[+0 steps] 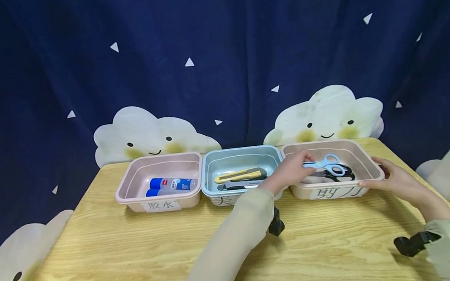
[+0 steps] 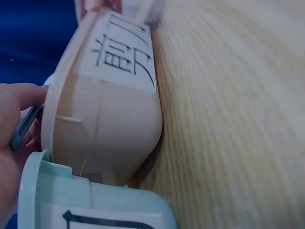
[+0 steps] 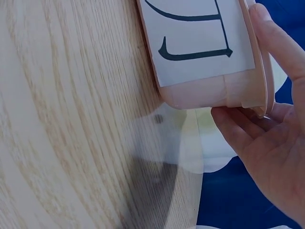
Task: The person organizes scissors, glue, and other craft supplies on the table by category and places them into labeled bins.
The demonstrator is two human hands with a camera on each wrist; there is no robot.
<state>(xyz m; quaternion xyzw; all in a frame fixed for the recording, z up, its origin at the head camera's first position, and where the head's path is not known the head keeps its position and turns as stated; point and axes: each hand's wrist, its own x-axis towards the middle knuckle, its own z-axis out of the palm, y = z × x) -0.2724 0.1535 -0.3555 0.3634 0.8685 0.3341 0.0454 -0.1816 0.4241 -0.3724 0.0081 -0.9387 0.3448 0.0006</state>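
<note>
My left hand (image 1: 290,170) pinches light-blue scissors (image 1: 329,163) near the blade end, their handle loops pointing right. They are over the right-hand pink bin (image 1: 361,157), above black-handled scissors (image 1: 335,174) lying inside it. In the left wrist view, the left hand (image 2: 14,138) is at the bin's rim and the scissors are mostly hidden. My right hand (image 1: 401,183) grips the right end of that same bin. The right wrist view shows the right hand (image 3: 271,119) with its thumb on the rim and the other fingers behind the bin's end.
A blue bin (image 1: 207,171) in the middle holds a yellow utility knife (image 1: 241,175) and grey ones. In the left pink bin (image 1: 123,192) lie two blue-capped glue bottles (image 1: 172,184). All three bins stand in a row near the back edge of the wooden table (image 1: 138,255), before a dark-blue curtain (image 1: 215,34).
</note>
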